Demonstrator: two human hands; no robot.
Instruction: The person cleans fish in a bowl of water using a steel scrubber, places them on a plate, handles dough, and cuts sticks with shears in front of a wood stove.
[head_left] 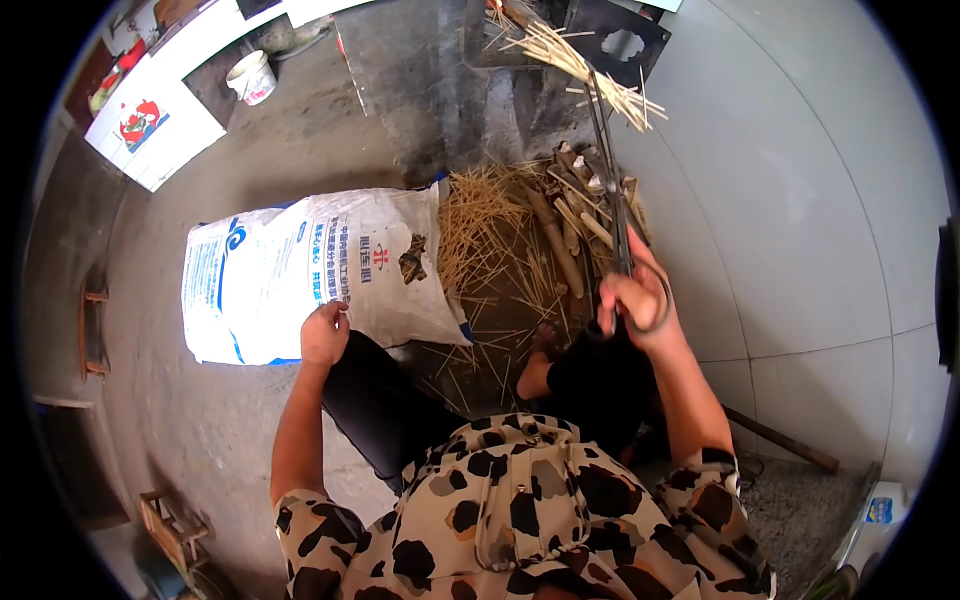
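Observation:
My right hand (pixel 638 298) is closed around the looped handles of long dark metal fire tongs (pixel 612 180). At their far end, the jaws grip a bundle of thin pale sticks (pixel 590 75), raised in front of the stove opening (pixel 490 40). My left hand (pixel 325 333) hovers by my left knee, its fingers curled, with nothing visible in them. Just beyond it lies a large white printed sack (pixel 330 265) on its side. Loose thin sticks (pixel 490 225) spill from the sack's open end across the floor.
Chopped firewood (pixel 565 225) is piled between the loose sticks and the tiled wall (pixel 790 200) on the right. A white bucket (pixel 252 78) stands at the upper left. Small wooden stools (pixel 172 528) are at the left, and a wooden pole (pixel 785 440) lies at the right.

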